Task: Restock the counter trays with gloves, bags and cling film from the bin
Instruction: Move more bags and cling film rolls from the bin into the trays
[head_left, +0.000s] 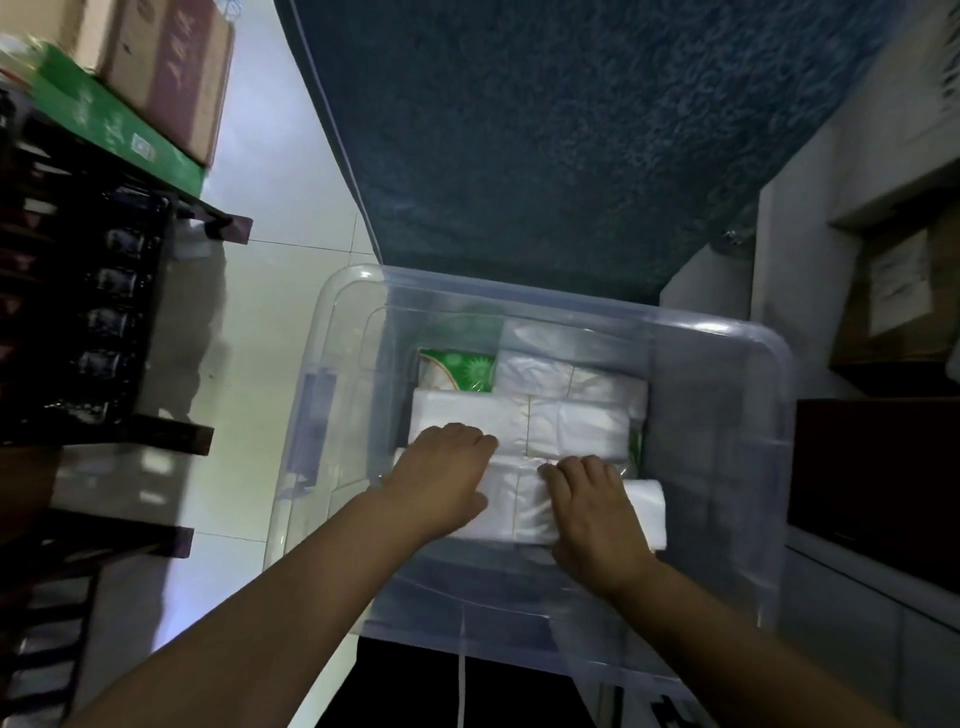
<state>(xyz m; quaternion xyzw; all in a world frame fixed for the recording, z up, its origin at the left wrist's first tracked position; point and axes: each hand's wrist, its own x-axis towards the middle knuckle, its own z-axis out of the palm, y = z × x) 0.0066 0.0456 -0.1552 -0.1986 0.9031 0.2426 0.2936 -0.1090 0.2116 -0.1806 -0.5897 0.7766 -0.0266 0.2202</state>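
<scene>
A clear plastic bin (737, 467) stands on the floor below me. Inside lie several white packs of plastic bags; the nearest pack (519, 512) is under both hands. My left hand (441, 478) lies flat on its left end, fingers together and pointing forward. My right hand (592, 509) presses on its right part, fingers curled at the far edge. A second white pack (576, 426) lies just beyond, and a green patterned packet (457, 370) sits at the back left. A white roll (649, 506) pokes out to the right of my right hand.
A dark blue mat (545, 130) covers the floor beyond the bin. A dark rack with bottles (104, 312) and cardboard boxes (161, 67) stands on the left. White cabinets (810, 260) and a dark box (878, 483) close in on the right. Pale floor tiles (260, 312) show between rack and bin.
</scene>
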